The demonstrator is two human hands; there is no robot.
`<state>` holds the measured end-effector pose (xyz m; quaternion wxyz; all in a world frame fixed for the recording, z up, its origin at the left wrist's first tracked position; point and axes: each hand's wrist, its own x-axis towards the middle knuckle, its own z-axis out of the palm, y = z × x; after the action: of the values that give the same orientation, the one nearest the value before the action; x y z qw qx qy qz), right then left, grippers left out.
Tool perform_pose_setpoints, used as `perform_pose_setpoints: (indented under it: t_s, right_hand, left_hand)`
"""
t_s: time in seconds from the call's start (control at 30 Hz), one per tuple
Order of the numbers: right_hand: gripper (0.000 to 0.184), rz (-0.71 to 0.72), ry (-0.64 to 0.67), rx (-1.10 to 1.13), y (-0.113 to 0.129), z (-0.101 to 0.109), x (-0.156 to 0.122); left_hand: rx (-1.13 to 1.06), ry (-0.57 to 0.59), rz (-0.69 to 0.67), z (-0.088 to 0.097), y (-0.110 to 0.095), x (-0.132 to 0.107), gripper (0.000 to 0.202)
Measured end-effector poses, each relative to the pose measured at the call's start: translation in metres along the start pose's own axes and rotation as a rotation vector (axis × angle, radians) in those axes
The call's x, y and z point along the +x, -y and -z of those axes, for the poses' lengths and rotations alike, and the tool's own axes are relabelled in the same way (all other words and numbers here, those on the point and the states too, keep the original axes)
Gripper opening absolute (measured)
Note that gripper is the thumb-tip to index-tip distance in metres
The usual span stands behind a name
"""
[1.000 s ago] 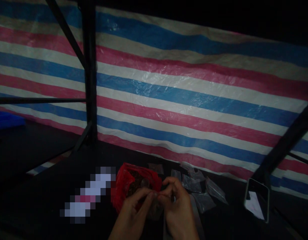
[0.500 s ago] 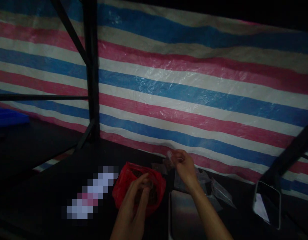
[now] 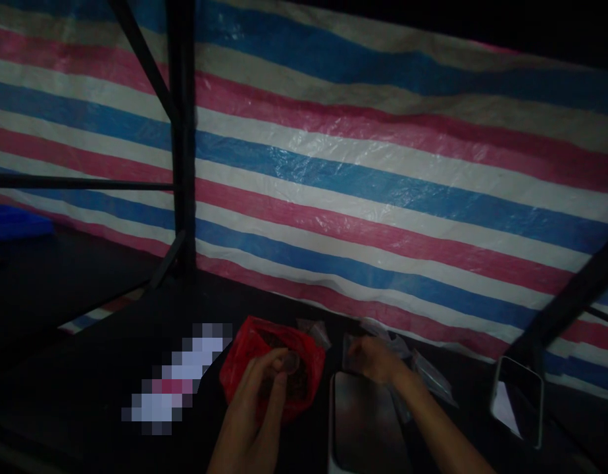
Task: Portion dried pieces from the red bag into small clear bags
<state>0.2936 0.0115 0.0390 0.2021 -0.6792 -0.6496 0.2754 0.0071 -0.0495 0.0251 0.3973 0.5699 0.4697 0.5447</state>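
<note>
My left hand [image 3: 257, 401] is closed in a pinch over a red plastic bag [image 3: 237, 355]. Between its thumb and fingertips is a small, round, clear piece [image 3: 291, 361], like a little cup or lid. Dark, grainy stuff [image 3: 299, 382] fills the opened bag; its kind is too dim to make out. My right hand [image 3: 376, 359] is behind a flat, dark plate [image 3: 366, 421] with rounded corners and a pale rim. Its fingers are bent together at a clear plastic bag [image 3: 351, 345], and the fingertips are partly hidden.
More clear bags [image 3: 432, 376] lie right of my right hand, and a small one [image 3: 314, 332] is behind the red bag. A rounded, dark, glossy panel [image 3: 518, 401] stands at right. A blurred-out pale strip [image 3: 185, 375] lies left. Behind are a black post [image 3: 183, 164] and striped sheeting [image 3: 358, 197].
My right hand has come down and slightly right, from beside the sheeting to the clear bags. My left hand stays over the red bag with the round clear piece. The view has shifted slightly.
</note>
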Motion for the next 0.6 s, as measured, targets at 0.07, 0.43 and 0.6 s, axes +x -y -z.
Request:
perform_pose_setpoints:
  t_s: [0.07,0.43,0.6]
  right_hand:
    - [0.038,0.003,0.006,-0.018,0.0,-0.004,-0.003]
    - [0.014,0.23,-0.225,0.302,0.072,0.001,-0.046]
    - [0.024,0.287,-0.119,0.52,0.113,-0.017,-0.084]
  left_hand:
    - [0.007,0.028,-0.027,-0.004,-0.001,-0.002,0.043]
    - [0.254,0.234,-0.167,-0.034,0.01,-0.008,0.075]
    - [0.141,0.14,-0.147,-0.048,0.023,-0.014,0.069]
